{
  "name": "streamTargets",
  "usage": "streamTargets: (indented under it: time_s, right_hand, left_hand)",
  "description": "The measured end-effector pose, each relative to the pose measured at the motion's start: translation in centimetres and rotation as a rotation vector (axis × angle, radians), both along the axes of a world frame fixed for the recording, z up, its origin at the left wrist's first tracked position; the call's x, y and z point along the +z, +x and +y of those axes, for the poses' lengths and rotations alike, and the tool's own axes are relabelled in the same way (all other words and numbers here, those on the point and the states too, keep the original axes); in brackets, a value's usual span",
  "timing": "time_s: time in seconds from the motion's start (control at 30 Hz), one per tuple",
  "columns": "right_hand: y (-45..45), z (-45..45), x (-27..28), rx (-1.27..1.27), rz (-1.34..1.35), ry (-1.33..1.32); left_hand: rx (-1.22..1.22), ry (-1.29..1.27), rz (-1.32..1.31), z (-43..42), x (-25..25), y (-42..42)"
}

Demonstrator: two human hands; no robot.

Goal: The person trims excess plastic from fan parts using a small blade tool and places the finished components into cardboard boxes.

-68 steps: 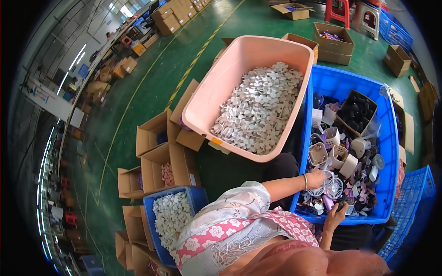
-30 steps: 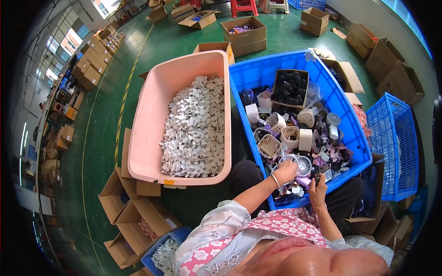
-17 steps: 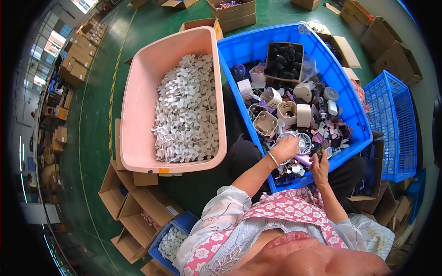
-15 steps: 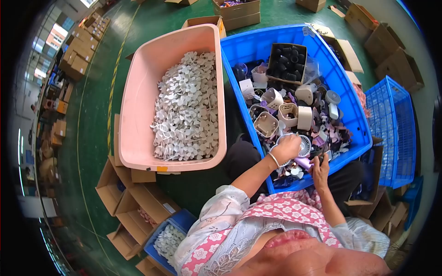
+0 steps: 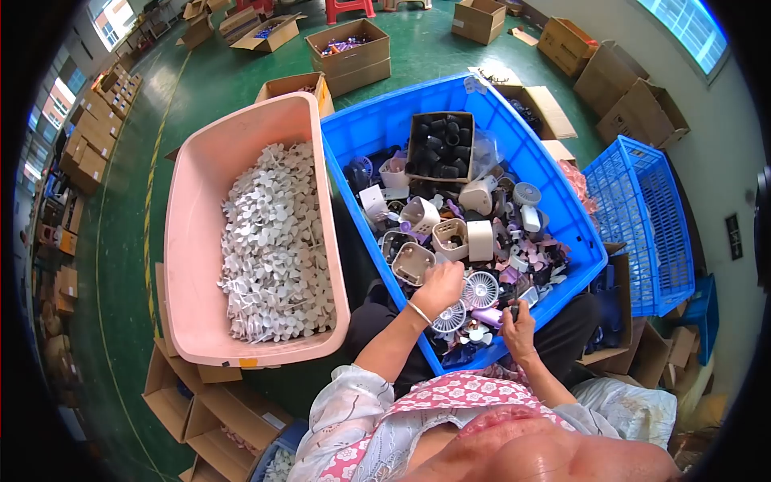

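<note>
Over the near end of the blue crate, my left hand is closed, its fingertips turned down and out of sight. Against it lie two round white fan grilles, one to its right and one just below. What the left fingers pinch is hidden. My right hand is wrapped round a dark-handled tool with a thin shaft; its exact kind does not show. Beside that hand is a lilac piece, with white fan blades nearby. Cream housings lie beyond my hands.
A pink tub full of white fan blades stands left of the crate. Inside the crate, a carton holds black parts. A blue basket stands at right. Cardboard boxes sit on the green floor.
The view has tilted up, so the crate and tub appear lower and further left. My left hand has shifted slightly among the grilles; my right hand still grips the dark-handled tool.
</note>
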State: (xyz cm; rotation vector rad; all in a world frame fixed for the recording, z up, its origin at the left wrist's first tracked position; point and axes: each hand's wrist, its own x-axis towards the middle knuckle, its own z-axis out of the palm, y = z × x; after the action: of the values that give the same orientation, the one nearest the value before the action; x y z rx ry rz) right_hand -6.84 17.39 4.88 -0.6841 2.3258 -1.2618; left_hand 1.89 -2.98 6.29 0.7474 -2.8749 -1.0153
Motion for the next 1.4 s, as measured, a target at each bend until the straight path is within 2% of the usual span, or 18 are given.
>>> streamTargets:
  time_s: [0.03,0.1,0.2,0.27,0.4,0.5,0.57,0.63,0.67,0.73,0.87,1.07,1.23,1.33,1.4]
  right_hand:
    - [0.0,-0.2,0.1,0.018,0.061,-0.007]
    - [-0.1,0.2,-0.4,0.020,0.124,0.018]
    - [-0.3,0.4,-1.7,0.035,0.195,-0.005]
    - [-0.5,0.7,-2.9,0.070,0.277,0.008]
    - [0.5,-0.4,-1.1,0.051,0.300,0.009]
    - [0.6,-0.3,-1.9,0.072,0.353,-0.012]
    - [0.3,0.2,-2.9,0.063,0.273,0.012]
    - [0.5,0.1,-2.0,0.074,0.305,-0.014]
    - [0.3,0.2,-2.7,0.078,0.343,-0.036]
    - [0.2,0.3,-2.2,0.080,0.245,0.031]
    - [0.4,0.1,-1.6,0.090,0.270,-0.026]
    - [0.6,0.1,-1.6,0.128,0.308,0.027]
    - [0.7,0.2,-1.7,0.131,0.357,0.036]
    - [0.6,0.3,-2.3,0.151,0.348,0.010]
    - [0.6,0.5,-2.1,0.166,0.306,0.113]
  left_hand:
    - [0.008,-0.033,0.104,0.2,-0.9,0.1]
    - [-0.015,0.009,0.126,0.5,-1.7,0.2]
    - [-0.085,0.113,0.011,0.8,-0.4,0.5]
    - [-0.096,0.106,0.045,1.1,-0.5,0.8]
    - [-0.063,0.030,0.081,2.0,-1.6,0.8]
    - [-0.106,0.113,0.053,2.5,-2.3,1.4]
    - [-0.140,0.167,0.073,3.2,-3.8,1.5]
    - [-0.117,0.154,0.081,4.4,-3.3,2.0]
    - [-0.172,0.179,0.066,4.8,-4.9,2.0]
    - [-0.188,0.256,-0.032,5.5,-4.2,2.2]
    - [-0.116,0.230,0.044,7.6,-3.8,3.6]
    - [-0.003,0.207,0.185,10.4,-7.1,4.3]
    - [-0.051,0.244,0.232,11.9,-7.1,5.3]
    - [-0.045,0.184,0.087,13.0,-7.1,5.5]
    - [-0.038,0.159,0.101,13.5,-7.2,5.5]
